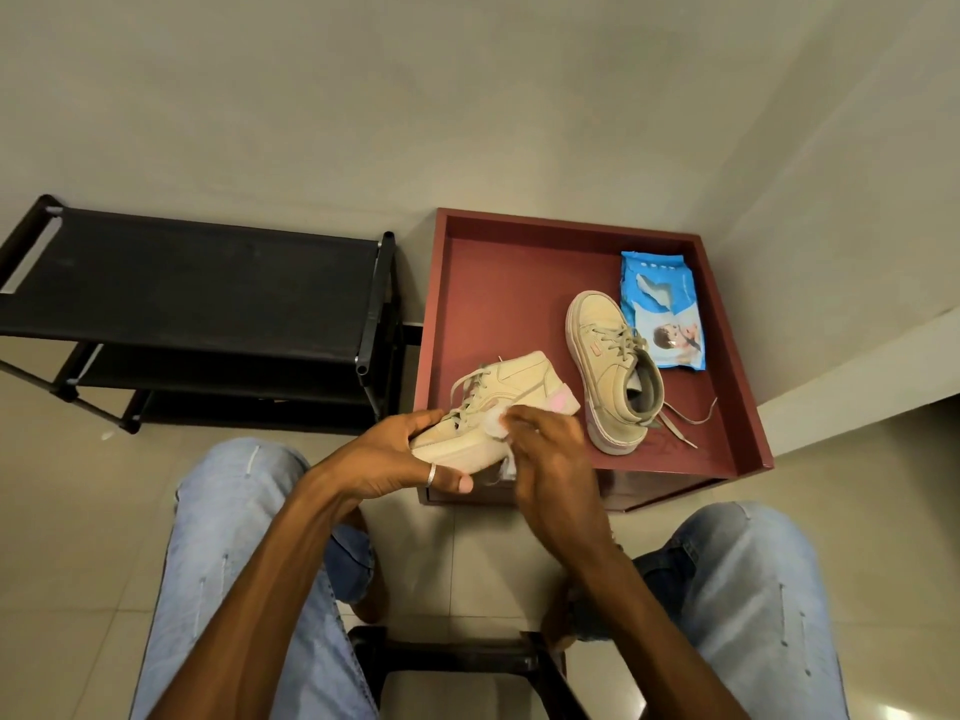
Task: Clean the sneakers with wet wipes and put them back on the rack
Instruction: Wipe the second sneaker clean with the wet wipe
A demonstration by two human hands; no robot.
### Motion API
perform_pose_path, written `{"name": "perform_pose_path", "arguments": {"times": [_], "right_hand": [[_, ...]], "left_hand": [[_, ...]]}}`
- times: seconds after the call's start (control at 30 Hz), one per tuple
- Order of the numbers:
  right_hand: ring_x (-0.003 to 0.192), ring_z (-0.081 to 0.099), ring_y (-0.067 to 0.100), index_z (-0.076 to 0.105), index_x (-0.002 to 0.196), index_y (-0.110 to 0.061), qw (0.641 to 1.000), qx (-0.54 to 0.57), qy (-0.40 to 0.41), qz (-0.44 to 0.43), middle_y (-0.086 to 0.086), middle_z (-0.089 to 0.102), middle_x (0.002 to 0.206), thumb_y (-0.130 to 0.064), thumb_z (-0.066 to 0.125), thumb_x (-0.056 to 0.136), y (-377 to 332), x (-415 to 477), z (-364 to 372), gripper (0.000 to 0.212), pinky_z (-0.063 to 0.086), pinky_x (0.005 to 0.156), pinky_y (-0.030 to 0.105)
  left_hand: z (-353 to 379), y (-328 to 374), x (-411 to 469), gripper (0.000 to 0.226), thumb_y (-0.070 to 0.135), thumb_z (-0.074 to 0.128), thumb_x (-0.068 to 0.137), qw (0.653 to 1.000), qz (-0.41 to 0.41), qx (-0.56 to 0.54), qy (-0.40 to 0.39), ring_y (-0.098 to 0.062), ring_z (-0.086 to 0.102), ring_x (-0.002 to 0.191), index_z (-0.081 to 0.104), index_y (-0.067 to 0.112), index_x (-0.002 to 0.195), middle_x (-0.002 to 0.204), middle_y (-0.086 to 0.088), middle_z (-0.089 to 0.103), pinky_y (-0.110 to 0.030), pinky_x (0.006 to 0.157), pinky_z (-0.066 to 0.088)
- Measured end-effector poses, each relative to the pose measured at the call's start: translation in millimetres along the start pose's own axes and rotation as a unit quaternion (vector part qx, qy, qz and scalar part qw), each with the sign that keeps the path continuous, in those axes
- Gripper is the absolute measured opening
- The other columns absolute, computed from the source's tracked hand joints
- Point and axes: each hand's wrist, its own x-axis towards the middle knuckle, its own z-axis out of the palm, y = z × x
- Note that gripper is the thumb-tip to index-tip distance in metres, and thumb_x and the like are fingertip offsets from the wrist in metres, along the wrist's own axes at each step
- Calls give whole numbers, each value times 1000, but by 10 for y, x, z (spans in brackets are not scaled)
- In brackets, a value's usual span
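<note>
We judge the chief risk to be the held sneaker [511,381] twisting loose, since the left hand [400,454] clamps only its toe end while the right hand [550,465], fingers curled on the wet wipe [494,424], presses against its side. The sneaker lies between both hands over the near edge of the red tray [498,283]; its mate [613,371] rests there, apart from either hand

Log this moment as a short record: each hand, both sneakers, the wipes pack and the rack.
left hand: grips the beige sneaker near its toe
right hand: holds a wet wipe against that sneaker's side
second sneaker: upright in the red tray, laces loose
wipes pack: in the tray, beside that sneaker
shoe rack: black, left of the tray
</note>
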Motion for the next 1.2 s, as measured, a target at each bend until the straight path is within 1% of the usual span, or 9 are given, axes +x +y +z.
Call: {"name": "perform_pose_path", "arguments": {"times": [0.13, 0.37, 0.47, 0.53, 0.67, 0.87, 0.97, 1.07, 1.2], "right_hand": [[106, 61, 34, 72, 115, -1, 997, -23, 37, 69, 14, 69, 120, 7, 65, 88, 152, 112, -53, 29, 56, 89, 46], [116, 51, 24, 68, 123, -5, 996, 6, -56, -70, 7, 63, 131, -12, 45, 96, -258, -131, -33, 36, 47, 96, 28], [115, 56, 27, 69, 123, -5, 1000, 15, -5, 6, 8, 66, 128, -2, 55, 93, 25, 13, -35, 33, 51, 98, 38], [116, 58, 29, 69, 123, -4, 998, 5, 9, 65, 9, 66, 127, 0, 59, 92, 136, 94, -52, 32, 53, 97, 44], [111, 60, 32, 71, 118, -1, 999, -15, 17, 45, 13, 68, 123, 0, 55, 88, -77, 57, -71, 34, 55, 94, 42], [114, 55, 26, 69, 118, 0, 996, 14, -61, -63, 11, 67, 123, -16, 42, 93, -432, -101, -163, 40, 52, 95, 31], [111, 56, 30, 70, 117, 1, 998, -27, -36, -34, 14, 68, 122, -4, 50, 89, -214, 19, -167, 34, 55, 91, 41], [107, 57, 34, 70, 116, 2, 998, -55, -12, 14, 15, 68, 122, 8, 62, 82, -10, 151, -169, 35, 56, 86, 45], [106, 59, 35, 70, 116, 2, 999, -43, -2, 19, 16, 68, 121, 5, 59, 83, -109, 116, -141, 35, 56, 87, 45]], "left_hand": [[-8, -16, 2, 60, 3, 87, 71, 1000, 4, 4, -12, 13, 66, 89, 57, 41, 107, 113, 14, 67, -8, 73, 50], [-37, -38, 1, 80, 3, 90, 66, 1000, -9, 18, -20, -1, 65, 103, 50, 35, 127, 119, 15, 64, -11, 77, 51], [-14, -54, 0, 68, 3, 89, 68, 1000, -1, 1, 3, 7, 66, 94, 55, 39, 114, 113, 15, 66, -10, 75, 51], [6, -57, 5, 66, 7, 90, 67, 1000, -4, -5, 26, 4, 66, 95, 56, 33, 118, 112, 16, 65, -9, 73, 51], [40, -98, 12, 103, 20, 98, 55, 998, -12, 3, 57, -7, 61, 110, 46, 13, 143, 124, 7, 62, -12, 78, 53], [146, -118, -98, 104, 27, 98, 53, 994, 23, 28, 107, 1, 60, 106, 44, 24, 142, 124, 16, 59, -8, 78, 50], [170, -142, -128, 102, 26, 99, 52, 990, 38, 16, 133, 1, 62, 103, 46, 25, 139, 117, 19, 61, -9, 75, 52], [168, -146, -94, 111, 42, 99, 40, 986, 54, 16, 157, -4, 64, 107, 49, 26, 137, 119, 15, 64, -18, 84, 57], [169, -161, -69, 110, 45, 97, 38, 982, 66, 19, 175, -2, 64, 107, 50, 30, 136, 118, 17, 64, -17, 84, 56]]}}
